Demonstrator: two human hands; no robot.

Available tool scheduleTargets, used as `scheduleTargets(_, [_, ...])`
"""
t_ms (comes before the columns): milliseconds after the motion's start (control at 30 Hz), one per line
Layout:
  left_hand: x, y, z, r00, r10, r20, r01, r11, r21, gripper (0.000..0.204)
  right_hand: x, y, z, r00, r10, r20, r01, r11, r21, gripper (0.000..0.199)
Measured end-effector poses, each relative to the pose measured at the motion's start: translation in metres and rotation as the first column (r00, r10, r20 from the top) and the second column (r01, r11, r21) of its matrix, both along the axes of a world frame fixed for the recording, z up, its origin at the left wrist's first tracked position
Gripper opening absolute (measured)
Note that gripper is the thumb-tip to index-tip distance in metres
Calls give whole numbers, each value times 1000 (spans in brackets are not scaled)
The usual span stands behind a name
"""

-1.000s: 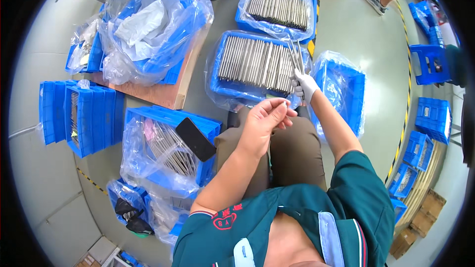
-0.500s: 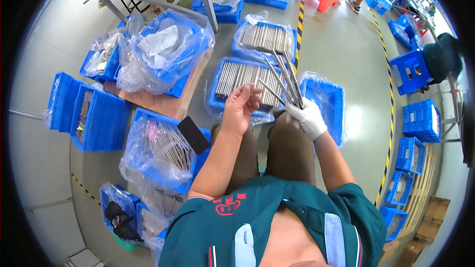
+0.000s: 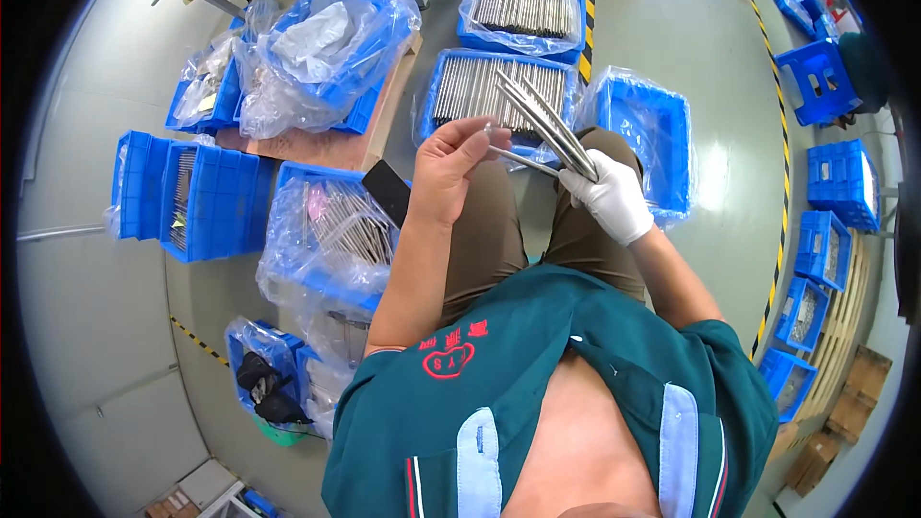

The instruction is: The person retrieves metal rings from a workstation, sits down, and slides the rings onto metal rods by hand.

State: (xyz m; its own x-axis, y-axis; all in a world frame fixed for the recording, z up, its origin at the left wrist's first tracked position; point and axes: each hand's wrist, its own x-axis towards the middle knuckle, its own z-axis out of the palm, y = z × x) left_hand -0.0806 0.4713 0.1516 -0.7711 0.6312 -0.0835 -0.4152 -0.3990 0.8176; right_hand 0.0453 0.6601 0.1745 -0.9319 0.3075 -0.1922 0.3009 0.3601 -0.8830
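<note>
Several slim metal rods are gathered in my right hand, which wears a white glove and is closed round their lower ends. Most of them point up and to the left in a loose fan. One rod lies lower than the others, and its far end reaches the fingers of my left hand. That hand is bare, thumb and forefinger pinched together at something small and pale that I cannot make out. Beyond my hands stands a blue crate lined with clear plastic, with rows of similar rods in it.
Another crate of rods stands farther off. To the right is a plastic-lined blue crate. A bagged crate of loose rods is at my left, with a dark flat object by its edge. Stacked blue crates stand farther left.
The view has shifted, and the crates ahead sit higher in it. The lower rod now reaches my left fingers, where before its tip was just apart from them. The other rods lean more to the left.
</note>
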Motion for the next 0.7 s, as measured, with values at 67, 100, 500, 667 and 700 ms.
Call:
scheduleTargets(67, [1, -2, 4, 999, -2, 51, -3, 995, 99, 26, 2, -3, 4, 999, -9, 50, 12, 998, -68, 25])
scheduleTargets(100, [1, -2, 5, 999, -8, 50, 3, 996, 92, 26, 2, -3, 5, 997, -10, 71, 17, 995, -99, 25])
scheduleTargets(500, [0, -8, 8, 999, -34, -16, 35, 997, 72, 35, -1, -2, 9, 999, -16, 34, 21, 991, -133, 24])
scheduleTargets(667, [7, 0, 6, 993, -32, -115, 26, 998, -51, 36, 0, -2, 1, 1000, -21, -11, 20, 997, -75, 23])
scheduleTargets(700, [7, 1, 6, 993, -36, -112, 30, 998, -55, 36, -1, -3, 1, 999, -22, -34, 20, 999, -49, 22])
